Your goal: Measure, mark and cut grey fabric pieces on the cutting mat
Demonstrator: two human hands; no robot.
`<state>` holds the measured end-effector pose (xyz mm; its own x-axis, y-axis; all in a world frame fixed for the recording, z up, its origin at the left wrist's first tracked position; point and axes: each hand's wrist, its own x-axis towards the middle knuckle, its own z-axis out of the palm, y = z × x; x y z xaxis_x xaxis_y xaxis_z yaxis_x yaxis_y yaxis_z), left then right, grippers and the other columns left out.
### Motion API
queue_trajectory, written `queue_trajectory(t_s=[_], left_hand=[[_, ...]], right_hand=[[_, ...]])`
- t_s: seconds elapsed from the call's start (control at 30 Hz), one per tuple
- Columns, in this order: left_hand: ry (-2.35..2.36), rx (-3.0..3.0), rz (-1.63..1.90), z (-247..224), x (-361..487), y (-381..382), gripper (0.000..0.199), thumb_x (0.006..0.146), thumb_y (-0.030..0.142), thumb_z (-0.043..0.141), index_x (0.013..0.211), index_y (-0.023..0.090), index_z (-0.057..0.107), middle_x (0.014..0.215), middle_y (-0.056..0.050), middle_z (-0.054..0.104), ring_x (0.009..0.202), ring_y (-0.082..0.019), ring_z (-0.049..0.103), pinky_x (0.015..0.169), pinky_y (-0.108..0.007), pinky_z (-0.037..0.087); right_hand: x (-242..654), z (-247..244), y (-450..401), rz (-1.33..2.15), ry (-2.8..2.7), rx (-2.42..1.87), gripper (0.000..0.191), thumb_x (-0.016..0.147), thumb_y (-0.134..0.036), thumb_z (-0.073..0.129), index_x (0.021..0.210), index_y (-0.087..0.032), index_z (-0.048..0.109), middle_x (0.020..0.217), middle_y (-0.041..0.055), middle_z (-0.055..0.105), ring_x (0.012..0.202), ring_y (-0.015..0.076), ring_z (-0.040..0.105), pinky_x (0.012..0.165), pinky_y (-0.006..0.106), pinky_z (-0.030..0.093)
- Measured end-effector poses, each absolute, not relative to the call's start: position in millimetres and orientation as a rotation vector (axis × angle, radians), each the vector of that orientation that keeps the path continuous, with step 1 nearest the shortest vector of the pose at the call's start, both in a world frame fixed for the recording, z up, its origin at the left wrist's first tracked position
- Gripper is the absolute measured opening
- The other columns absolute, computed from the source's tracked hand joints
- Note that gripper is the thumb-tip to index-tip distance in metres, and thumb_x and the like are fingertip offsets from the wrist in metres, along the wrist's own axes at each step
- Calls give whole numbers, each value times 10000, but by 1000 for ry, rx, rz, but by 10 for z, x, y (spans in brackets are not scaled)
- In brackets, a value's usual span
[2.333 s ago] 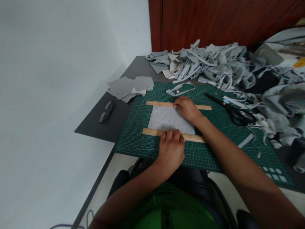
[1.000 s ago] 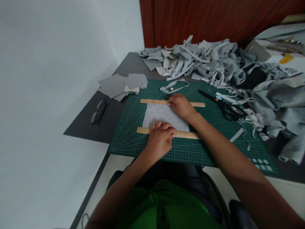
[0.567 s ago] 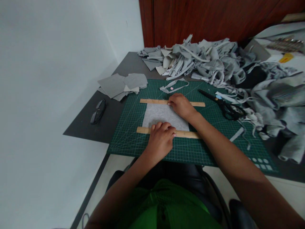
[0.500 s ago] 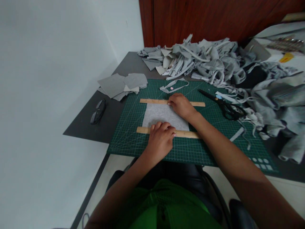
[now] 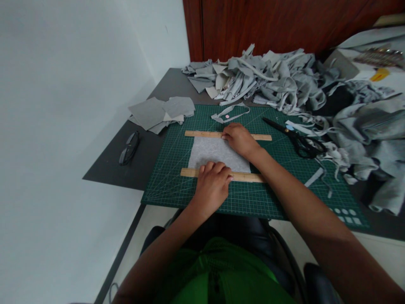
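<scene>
A light grey fabric piece lies flat on the green cutting mat. One wooden ruler runs along its far edge, and a second wooden ruler along its near edge. My left hand grips the near ruler, fingers bent over it and the thumb at its lower side. At the far ruler my right hand has its fingertips pinched on the wood, near the middle. My right forearm covers the right end of the near ruler.
Black scissors lie right of the rulers, beside a fabric strip. A looped strip rests beyond them. Grey fabric heaps fill the back and right. Fabric pieces and glasses are at left.
The whole view has shifted very slightly. Both hands keep their places on the two rulers.
</scene>
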<state>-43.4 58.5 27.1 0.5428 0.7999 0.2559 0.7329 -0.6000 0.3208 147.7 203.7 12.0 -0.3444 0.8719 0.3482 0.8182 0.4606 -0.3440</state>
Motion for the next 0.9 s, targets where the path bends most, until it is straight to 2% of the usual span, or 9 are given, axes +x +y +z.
queue_trajectory(t_s=[0.3, 0.63, 0.9], left_hand=[[1353, 2603, 574, 275, -426, 572, 145, 1017, 292, 633, 1131, 223, 689, 1145, -45, 705, 1078, -282, 563, 895, -458, 434], [1299, 2544, 615, 253, -451, 618, 64, 979, 271, 691, 942, 240, 732, 1041, -26, 709, 1051, -271, 569, 882, -445, 439], [1317, 2553, 619, 254, -436, 607, 65, 975, 266, 695, 944, 229, 738, 1036, -25, 718, 1040, -279, 568, 879, -456, 447]], right_hand=[[1471, 128, 2021, 147, -2231, -1409, 210, 942, -93, 569, 896, -164, 761, 948, 126, 725, 954, 280, 637, 891, 398, 482], [1466, 141, 2000, 137, -2217, -1404, 203, 937, -91, 579, 871, -178, 750, 941, 116, 717, 948, 280, 630, 895, 404, 480], [1467, 157, 1995, 124, -2255, -1410, 211, 950, -105, 555, 882, -168, 746, 934, 125, 712, 961, 283, 632, 904, 405, 474]])
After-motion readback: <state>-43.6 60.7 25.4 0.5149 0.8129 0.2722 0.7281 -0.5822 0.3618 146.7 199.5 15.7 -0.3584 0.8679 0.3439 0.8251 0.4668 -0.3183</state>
